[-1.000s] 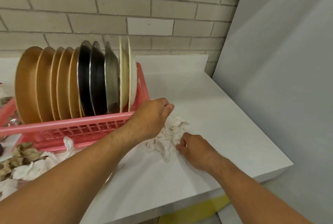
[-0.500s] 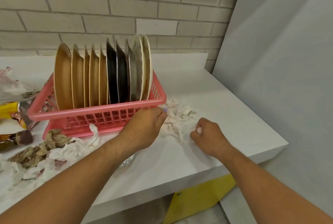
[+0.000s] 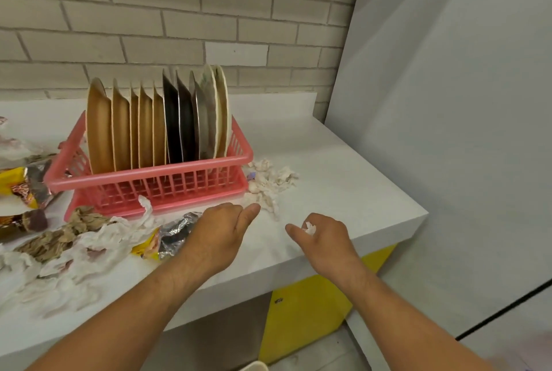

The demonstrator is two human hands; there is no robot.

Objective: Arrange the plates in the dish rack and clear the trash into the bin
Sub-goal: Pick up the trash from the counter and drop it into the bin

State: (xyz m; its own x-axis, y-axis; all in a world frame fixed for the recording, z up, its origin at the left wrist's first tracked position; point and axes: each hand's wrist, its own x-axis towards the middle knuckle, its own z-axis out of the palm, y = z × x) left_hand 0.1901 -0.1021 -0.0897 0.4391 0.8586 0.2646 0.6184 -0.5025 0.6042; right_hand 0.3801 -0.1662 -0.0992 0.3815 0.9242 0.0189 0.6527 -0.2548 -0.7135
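A pink dish rack (image 3: 155,175) stands on the white counter (image 3: 343,191) with several plates (image 3: 155,125) upright in it: tan, black, grey and cream. A heap of crumpled white tissue (image 3: 270,184) lies at the rack's right end. My right hand (image 3: 321,239) hovers in front of that heap and pinches a small white tissue scrap (image 3: 310,228) in its curled fingers. My left hand (image 3: 222,233) floats just left of it, thumb out, fingers loosely curled with nothing in them, above a foil wrapper (image 3: 176,231).
More trash covers the counter's left: brown crumpled paper (image 3: 59,236), white tissues (image 3: 98,239), yellow snack wrappers (image 3: 21,185). A brick wall runs behind, a grey panel stands at the right. Below the counter edge are a yellow cabinet (image 3: 304,311) and a white rim (image 3: 254,366).
Both hands have pulled back from the rack and the tissue heap toward the counter's front. My right hand now holds a tissue scrap. The camera has drawn back, showing more counter.
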